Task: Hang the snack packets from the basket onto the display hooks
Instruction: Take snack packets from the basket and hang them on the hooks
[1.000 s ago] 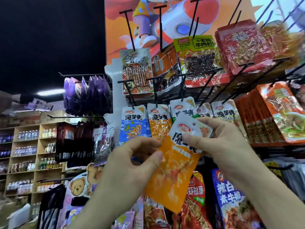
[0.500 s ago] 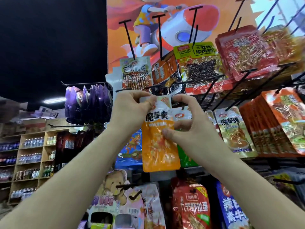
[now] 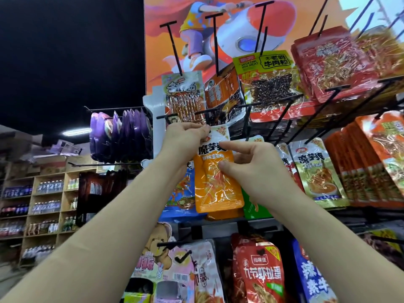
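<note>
**Two hands, one packet at the hook**

Head view: left hand (image 3: 185,138) pinches the orange snack packet (image 3: 216,184) by its top, just under a display hook (image 3: 206,111); right hand (image 3: 251,165) pinches its middle. Best to hold the top flat, find the tip with the hole, then slide back.

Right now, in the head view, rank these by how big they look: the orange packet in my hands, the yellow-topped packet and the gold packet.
1. The yellow-topped packet, largest.
2. The orange packet and the gold packet look alike; the left hand and right hand cover part of the orange one, so no ranking.
</note>
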A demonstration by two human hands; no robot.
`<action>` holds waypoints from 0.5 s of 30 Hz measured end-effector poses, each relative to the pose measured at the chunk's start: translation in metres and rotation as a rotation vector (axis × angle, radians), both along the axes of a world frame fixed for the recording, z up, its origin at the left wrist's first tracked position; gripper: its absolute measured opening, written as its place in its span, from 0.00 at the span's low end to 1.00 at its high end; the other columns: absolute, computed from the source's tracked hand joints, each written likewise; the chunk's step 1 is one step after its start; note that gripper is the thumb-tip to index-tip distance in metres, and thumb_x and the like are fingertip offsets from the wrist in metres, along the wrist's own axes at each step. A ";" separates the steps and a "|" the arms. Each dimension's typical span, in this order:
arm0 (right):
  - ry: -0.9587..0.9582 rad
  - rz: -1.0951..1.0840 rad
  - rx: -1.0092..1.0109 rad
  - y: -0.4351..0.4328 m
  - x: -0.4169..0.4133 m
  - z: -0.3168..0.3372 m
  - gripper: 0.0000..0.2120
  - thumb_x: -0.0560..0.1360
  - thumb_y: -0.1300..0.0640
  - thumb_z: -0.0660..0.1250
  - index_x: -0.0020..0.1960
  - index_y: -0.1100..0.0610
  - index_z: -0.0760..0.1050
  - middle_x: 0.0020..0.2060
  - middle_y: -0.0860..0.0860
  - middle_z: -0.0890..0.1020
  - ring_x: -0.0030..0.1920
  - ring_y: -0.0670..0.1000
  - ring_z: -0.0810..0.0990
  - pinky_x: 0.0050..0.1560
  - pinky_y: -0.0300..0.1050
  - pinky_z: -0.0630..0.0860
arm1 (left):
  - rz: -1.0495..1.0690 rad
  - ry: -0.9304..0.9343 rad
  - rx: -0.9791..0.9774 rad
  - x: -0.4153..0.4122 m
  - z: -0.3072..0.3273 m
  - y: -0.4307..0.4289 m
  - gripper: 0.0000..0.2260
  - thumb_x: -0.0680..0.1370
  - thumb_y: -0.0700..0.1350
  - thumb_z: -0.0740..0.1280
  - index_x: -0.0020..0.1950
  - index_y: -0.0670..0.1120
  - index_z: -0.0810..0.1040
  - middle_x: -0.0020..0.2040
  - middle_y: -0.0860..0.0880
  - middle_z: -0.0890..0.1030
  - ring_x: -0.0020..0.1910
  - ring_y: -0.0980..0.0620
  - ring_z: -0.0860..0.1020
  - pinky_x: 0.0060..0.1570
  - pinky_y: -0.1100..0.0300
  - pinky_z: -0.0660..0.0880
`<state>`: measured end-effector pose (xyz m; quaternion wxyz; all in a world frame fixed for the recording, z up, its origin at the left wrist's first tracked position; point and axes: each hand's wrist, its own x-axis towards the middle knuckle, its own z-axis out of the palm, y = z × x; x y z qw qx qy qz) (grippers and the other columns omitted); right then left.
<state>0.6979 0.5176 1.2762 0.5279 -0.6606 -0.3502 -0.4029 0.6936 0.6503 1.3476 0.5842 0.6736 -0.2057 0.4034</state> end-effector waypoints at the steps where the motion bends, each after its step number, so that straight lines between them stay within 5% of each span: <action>1: 0.008 -0.006 -0.003 -0.001 0.000 0.001 0.20 0.74 0.61 0.72 0.64 0.52 0.77 0.46 0.63 0.82 0.45 0.62 0.82 0.46 0.61 0.81 | -0.009 0.026 -0.025 0.000 0.001 -0.002 0.06 0.77 0.40 0.69 0.41 0.44 0.80 0.40 0.43 0.82 0.37 0.45 0.81 0.38 0.55 0.79; 4: 0.040 -0.046 -0.058 -0.002 0.001 0.001 0.19 0.75 0.60 0.71 0.65 0.53 0.76 0.46 0.61 0.82 0.44 0.58 0.83 0.46 0.57 0.81 | 0.076 0.082 0.014 0.006 -0.002 -0.004 0.10 0.79 0.42 0.65 0.38 0.45 0.79 0.35 0.45 0.80 0.27 0.49 0.78 0.27 0.62 0.75; 7: 0.039 -0.127 -0.107 -0.003 0.003 0.000 0.20 0.75 0.58 0.70 0.67 0.51 0.75 0.42 0.58 0.82 0.42 0.57 0.83 0.43 0.53 0.82 | 0.394 -0.112 0.300 0.014 -0.010 -0.001 0.08 0.81 0.45 0.63 0.48 0.46 0.81 0.46 0.45 0.83 0.46 0.46 0.80 0.48 0.50 0.78; 11: 0.000 -0.300 -0.236 -0.008 0.005 0.000 0.23 0.75 0.55 0.70 0.69 0.46 0.72 0.38 0.46 0.74 0.29 0.44 0.75 0.25 0.30 0.67 | 0.813 -0.322 0.634 -0.004 -0.040 0.007 0.22 0.78 0.48 0.66 0.71 0.47 0.69 0.66 0.48 0.74 0.64 0.48 0.72 0.62 0.55 0.68; 15: -0.054 -0.435 -0.379 -0.008 -0.002 -0.003 0.26 0.77 0.55 0.67 0.73 0.44 0.66 0.42 0.41 0.69 0.38 0.44 0.72 0.37 0.33 0.68 | 0.860 -0.246 1.025 -0.013 -0.066 0.019 0.37 0.74 0.62 0.66 0.78 0.50 0.56 0.78 0.50 0.56 0.76 0.51 0.53 0.73 0.59 0.51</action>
